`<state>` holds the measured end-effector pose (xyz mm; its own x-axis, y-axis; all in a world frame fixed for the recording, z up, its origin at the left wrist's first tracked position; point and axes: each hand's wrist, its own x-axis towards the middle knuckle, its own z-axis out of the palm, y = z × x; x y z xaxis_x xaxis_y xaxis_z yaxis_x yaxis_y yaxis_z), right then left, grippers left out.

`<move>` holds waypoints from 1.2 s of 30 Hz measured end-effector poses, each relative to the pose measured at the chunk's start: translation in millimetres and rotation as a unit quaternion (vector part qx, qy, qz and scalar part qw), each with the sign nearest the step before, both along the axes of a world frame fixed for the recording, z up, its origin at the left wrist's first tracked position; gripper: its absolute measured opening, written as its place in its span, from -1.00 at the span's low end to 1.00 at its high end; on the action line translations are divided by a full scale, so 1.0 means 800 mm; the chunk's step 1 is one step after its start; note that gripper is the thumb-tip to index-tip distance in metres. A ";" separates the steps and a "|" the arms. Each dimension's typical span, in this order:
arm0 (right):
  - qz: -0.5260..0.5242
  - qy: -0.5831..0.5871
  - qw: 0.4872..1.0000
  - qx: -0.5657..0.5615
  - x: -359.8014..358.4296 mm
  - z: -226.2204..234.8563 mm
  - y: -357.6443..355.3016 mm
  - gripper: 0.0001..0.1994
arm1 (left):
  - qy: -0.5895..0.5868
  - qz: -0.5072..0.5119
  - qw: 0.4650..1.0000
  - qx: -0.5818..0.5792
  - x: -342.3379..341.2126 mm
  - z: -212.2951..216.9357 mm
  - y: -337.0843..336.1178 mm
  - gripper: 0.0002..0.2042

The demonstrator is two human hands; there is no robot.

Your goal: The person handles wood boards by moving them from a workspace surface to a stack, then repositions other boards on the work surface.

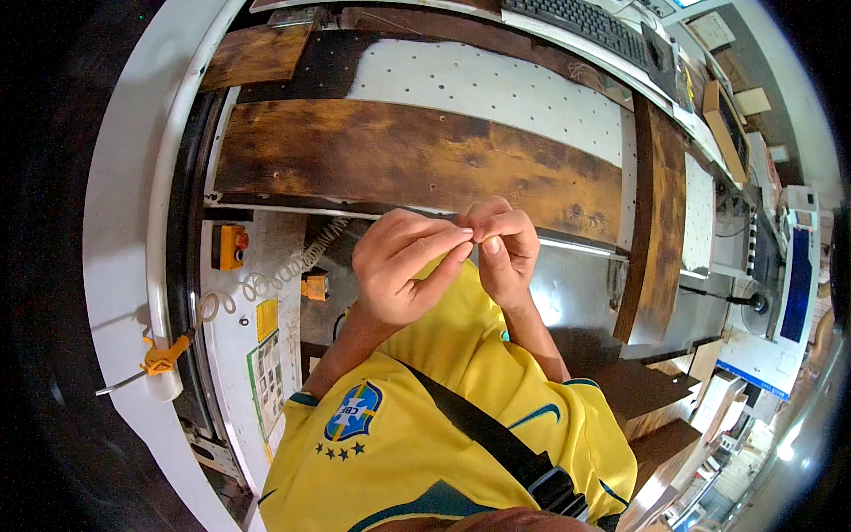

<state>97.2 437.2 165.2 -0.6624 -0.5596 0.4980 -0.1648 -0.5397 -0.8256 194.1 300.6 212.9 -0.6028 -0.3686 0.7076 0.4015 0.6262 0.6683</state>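
My left hand and my right hand meet in front of my chest, fingertips touching. Thumb and forefinger are pinched together on each one. Whatever lies between the fingertips, if anything, is too small to make out. Just beyond both hands a long brown board with a mottled, burnt-looking wood grain lies across the machine bed. My fingers are close to its near edge.
A second brown board stands crosswise at the right. Behind is a white perforated surface. On the left hang a coiled air hose with an orange air gun and an orange box with a red button. A keyboard sits at the back.
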 end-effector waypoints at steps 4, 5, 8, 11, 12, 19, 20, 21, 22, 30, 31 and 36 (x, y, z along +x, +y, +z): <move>-0.057 0.107 0.993 -0.012 0.009 -0.009 0.000 -0.85 | 0.009 -0.017 1.000 -0.016 0.010 0.006 -0.006 -0.81; -0.070 0.124 0.990 -0.011 0.013 -0.010 0.001 -0.85 | 0.008 -0.022 0.999 -0.022 0.013 0.006 -0.009 -0.81; -0.097 0.157 0.983 -0.008 0.023 -0.009 0.003 -0.85 | 0.009 -0.032 0.998 -0.044 0.020 0.006 -0.013 -0.80; -0.133 0.186 0.974 -0.008 0.031 -0.007 0.004 -0.87 | 0.009 -0.031 0.995 -0.097 0.027 0.012 -0.018 -0.80; -0.150 0.211 0.966 0.005 0.033 -0.002 0.005 -0.88 | 0.009 -0.030 0.992 -0.119 0.029 0.013 -0.020 -0.80; -0.268 0.346 0.898 0.040 0.042 0.020 0.012 -0.79 | 0.041 -0.036 0.988 -0.144 0.031 0.009 -0.014 -0.80; -0.283 0.358 0.889 0.032 0.043 0.020 0.011 -0.79 | 0.045 -0.044 0.990 -0.128 0.031 0.007 -0.011 -0.79; -0.297 0.370 0.880 0.024 0.044 0.020 0.011 -0.79 | 0.049 -0.051 0.991 -0.111 0.030 0.005 -0.008 -0.79; -0.304 0.372 0.877 0.021 0.045 0.020 0.012 -0.79 | 0.056 -0.057 0.992 -0.095 0.028 0.003 -0.005 -0.79; -0.330 0.376 0.863 0.074 0.038 0.024 0.020 -0.76 | 0.030 -0.072 0.989 -0.124 0.018 0.004 -0.009 -0.75; -0.328 0.384 0.860 0.079 0.036 0.024 0.022 -0.85 | 0.015 -0.083 0.988 -0.132 0.019 0.003 -0.010 -0.75; -0.294 0.400 0.866 0.056 0.011 0.011 0.023 -0.86 | 0.004 -0.029 0.997 -0.075 0.004 0.000 0.012 -0.86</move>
